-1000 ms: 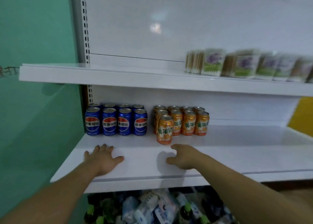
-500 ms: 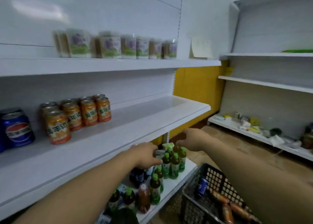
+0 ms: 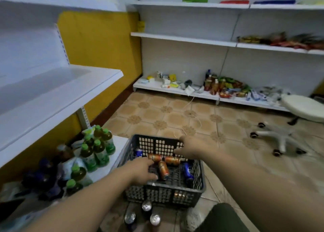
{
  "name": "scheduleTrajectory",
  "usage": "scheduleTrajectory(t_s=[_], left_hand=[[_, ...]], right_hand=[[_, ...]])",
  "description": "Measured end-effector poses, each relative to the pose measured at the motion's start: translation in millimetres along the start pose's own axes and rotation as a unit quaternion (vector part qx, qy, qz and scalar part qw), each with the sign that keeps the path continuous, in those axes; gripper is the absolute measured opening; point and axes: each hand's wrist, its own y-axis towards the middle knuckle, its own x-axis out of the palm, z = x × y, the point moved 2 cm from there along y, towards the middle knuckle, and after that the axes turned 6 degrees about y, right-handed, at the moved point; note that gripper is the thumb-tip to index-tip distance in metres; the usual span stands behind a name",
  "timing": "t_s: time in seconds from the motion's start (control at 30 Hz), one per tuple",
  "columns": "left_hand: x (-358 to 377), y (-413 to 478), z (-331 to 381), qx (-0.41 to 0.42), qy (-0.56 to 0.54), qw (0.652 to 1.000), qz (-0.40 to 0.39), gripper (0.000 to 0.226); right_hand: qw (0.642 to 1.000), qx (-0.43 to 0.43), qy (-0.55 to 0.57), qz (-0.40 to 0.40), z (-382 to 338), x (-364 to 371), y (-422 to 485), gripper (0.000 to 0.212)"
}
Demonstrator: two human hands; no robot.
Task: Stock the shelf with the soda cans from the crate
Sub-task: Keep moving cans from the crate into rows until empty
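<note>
A dark plastic crate (image 3: 164, 194) stands on the tiled floor below me. Inside lie three orange cans (image 3: 164, 169) and two blue cans, one at the back left (image 3: 139, 152) and one at the right (image 3: 188, 171). My left hand (image 3: 142, 170) reaches into the crate with spread fingers beside the orange cans and holds nothing. My right hand (image 3: 190, 148) hovers over the crate's far right rim with loose fingers, also holding nothing. The white shelf (image 3: 52, 98) rises at my left; its stocked cans are out of view.
Three upright cans (image 3: 147, 214) stand on the floor in front of the crate. Green-capped bottles (image 3: 95, 150) crowd the low shelf at left. A white rolling stool (image 3: 298, 119) stands at right. Another shelf unit (image 3: 201, 93) with goods lines the far wall.
My view has swung from the can shelf right and down to the crate. Both hands left the shelf board and dropped toward the crate; the left hand is now inside it.
</note>
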Motion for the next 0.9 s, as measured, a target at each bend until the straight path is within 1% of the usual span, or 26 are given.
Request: scheduleTrajectory(t_s=[0.03, 0.13, 0.27, 0.4, 0.57, 0.67, 0.77, 0.9], left_hand=[[8, 16, 1, 0.004, 0.006, 1.000, -0.010, 0.071], [30, 59, -4, 0.009, 0.019, 0.999, -0.038, 0.070], [51, 111, -32, -0.006, 0.023, 0.998, -0.053, 0.070], [73, 165, -79, -0.040, 0.021, 0.997, -0.069, 0.073], [101, 221, -131, -0.054, 0.035, 0.996, -0.070, 0.070], [119, 255, -161, -0.070, 0.060, 0.994, -0.056, 0.071], [135, 283, -190, -0.094, 0.083, 0.992, -0.016, 0.073], [157, 309, -219, -0.123, 0.060, 0.990, 0.023, 0.080]], right_hand=[[1.000, 0.016, 0.012, -0.015, 14, 8, 14, 0.040], [0.998, 0.048, 0.028, -0.043, 47, 33, 54, 0.049], [0.994, 0.069, 0.032, -0.076, 69, 65, 116, 0.046], [0.990, 0.066, 0.053, -0.112, 72, 108, 187, 0.043], [0.984, 0.071, 0.066, -0.149, 64, 169, 267, 0.044], [0.977, 0.084, 0.089, -0.173, 67, 208, 309, 0.043], [0.973, 0.094, 0.096, -0.186, 75, 243, 343, 0.044], [0.971, 0.114, 0.078, -0.195, 96, 286, 375, 0.048]])
